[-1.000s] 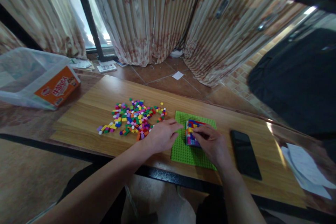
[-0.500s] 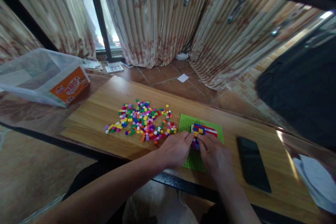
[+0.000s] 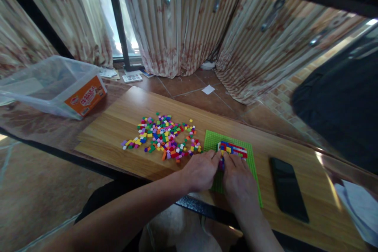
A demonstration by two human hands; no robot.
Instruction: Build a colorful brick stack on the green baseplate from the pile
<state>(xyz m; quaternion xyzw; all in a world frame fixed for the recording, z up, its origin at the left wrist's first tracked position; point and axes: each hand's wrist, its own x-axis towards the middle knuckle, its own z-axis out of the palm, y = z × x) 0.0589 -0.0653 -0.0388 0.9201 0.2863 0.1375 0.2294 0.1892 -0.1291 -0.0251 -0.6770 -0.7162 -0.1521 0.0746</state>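
- Both the left hand (image 3: pixel 202 171) and the right hand (image 3: pixel 240 183) are at the build (image 3: pixel 237 149), their fingertips nearly together at its left part.
- Left hand: fingers bunched, a narrow grip at the build's left edge; whether a brick is pinched there, I cannot tell.
- Right hand: fingers close together, bent over the build's near side and hiding much of it; I cannot tell what they hold.
- The build, with red, white, blue and yellow showing on top, sits on the green plate (image 3: pixel 211 138).
- Loose bricks (image 3: pixel 165 134) in many colours lie spread on the board (image 3: pixel 109 126), left of the plate, a few of them close to its edge.
- A dark phone (image 3: pixel 289 189) lies flat on the board, right of the plate and apart from it.
- Past the board's left end stands a clear tub (image 3: pixel 56 96) with an orange label (image 3: pixel 86 96).
- White sheets (image 3: pixel 358 206) lie by the board's right end.
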